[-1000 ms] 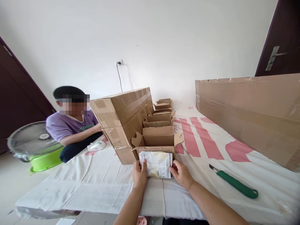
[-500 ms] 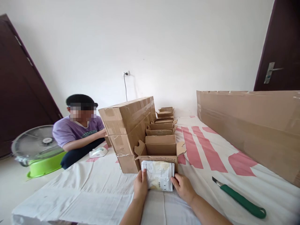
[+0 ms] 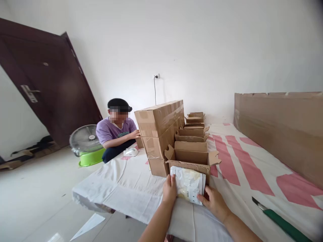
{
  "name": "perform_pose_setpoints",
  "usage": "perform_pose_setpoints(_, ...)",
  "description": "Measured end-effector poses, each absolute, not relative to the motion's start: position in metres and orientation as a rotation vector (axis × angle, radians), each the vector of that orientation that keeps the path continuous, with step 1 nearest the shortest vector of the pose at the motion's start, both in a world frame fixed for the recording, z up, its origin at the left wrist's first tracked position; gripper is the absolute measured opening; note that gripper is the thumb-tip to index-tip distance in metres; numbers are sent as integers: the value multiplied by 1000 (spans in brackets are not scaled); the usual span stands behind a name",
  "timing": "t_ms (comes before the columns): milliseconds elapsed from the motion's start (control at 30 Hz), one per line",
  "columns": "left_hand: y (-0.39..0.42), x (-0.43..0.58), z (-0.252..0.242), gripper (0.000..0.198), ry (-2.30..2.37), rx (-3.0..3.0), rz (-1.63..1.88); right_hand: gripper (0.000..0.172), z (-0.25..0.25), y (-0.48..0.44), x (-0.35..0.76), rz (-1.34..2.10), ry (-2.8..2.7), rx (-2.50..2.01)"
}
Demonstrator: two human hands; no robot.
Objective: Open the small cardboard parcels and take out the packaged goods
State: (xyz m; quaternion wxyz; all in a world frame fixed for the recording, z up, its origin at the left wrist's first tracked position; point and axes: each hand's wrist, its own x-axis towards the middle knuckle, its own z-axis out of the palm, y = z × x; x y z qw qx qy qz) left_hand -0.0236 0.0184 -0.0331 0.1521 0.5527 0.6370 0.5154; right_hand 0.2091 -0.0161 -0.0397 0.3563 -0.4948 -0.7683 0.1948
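Note:
Between my two hands is a flat white printed plastic packet [image 3: 188, 184], tilted up against the front of an open cardboard box [image 3: 191, 157]. My left hand [image 3: 169, 191] grips its left edge, thumb on the near face. My right hand [image 3: 213, 200] holds the lower right edge, thumb in front and fingers behind. The box stands with its flaps spread, and the packet covers part of its front wall. Whatever lies deep inside the box is hidden from me.
Stacked taped cartons [image 3: 158, 134] rise left of a row of open boxes [image 3: 191, 132]. A green utility knife [image 3: 282, 220], blade out, lies at right. A long cardboard panel [image 3: 277, 134] stands behind. A co-worker [image 3: 117, 131] crouches at left near a white device [image 3: 130, 152] and a fan [image 3: 87, 137].
My view has swung left, so the scene sits farther right and more floor and door show. The packet, still in both hands, now tilts slightly down to the right.

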Motion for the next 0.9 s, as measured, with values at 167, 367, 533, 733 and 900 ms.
perform_pose_setpoints(167, 18, -24, -30, 47, 1810, 1595, 1460, 41, -41, -15, 207, 447, -2006, -1306)
perform_pose_setpoints(367, 20, -24, -28, 43, 1846, 1596, 1424, 34, -38, -15, 207, 396, -2032, -1323)
perform_pose_setpoints(533, 22, -24, -29, 38, 1895, 1602, 1370, 34, -35, -15, 207, 380, -2038, -1377)
perform_pose_setpoints(733, 25, -25, -30, 33, 1932, 1556, 1285, 37, -33, -14, 208, 371, -2053, -1456)
perform_pose_setpoints(900, 27, -26, -33, 28, 1939, 1529, 1228, 36, -35, -15, 209, 399, -2062, -1485)
